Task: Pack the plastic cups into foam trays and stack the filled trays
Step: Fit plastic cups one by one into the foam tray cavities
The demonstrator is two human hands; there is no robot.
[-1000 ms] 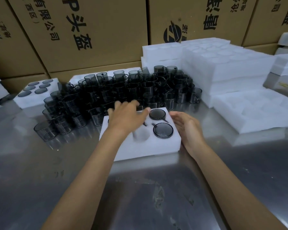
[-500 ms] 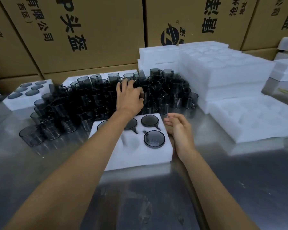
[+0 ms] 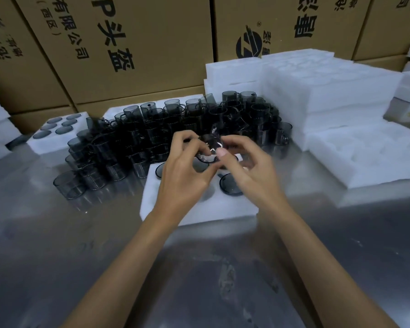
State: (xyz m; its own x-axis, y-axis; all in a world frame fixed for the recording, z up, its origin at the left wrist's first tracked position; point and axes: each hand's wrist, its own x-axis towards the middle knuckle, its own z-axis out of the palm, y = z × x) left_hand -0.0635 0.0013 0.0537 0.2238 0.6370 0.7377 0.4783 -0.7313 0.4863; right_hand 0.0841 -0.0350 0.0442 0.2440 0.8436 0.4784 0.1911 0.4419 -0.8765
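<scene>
Both hands pinch one smoky plastic cup (image 3: pixel 210 147) between curled fingertips, the left hand (image 3: pixel 182 171) at its 9 o'clock, the right hand (image 3: pixel 244 166) at its 3 o'clock, above the foam tray (image 3: pixel 199 209). Half a second ago the left hand was reaching into the cup pile (image 3: pixel 175 131) at 12 o'clock; now a cup is fetched, likely bound for an empty pocket.

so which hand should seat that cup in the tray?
Probably the left hand: it hangs over the foam tray's empty pocket. Both hands pinch the cup; the right hand sits over a filled pocket.
</scene>
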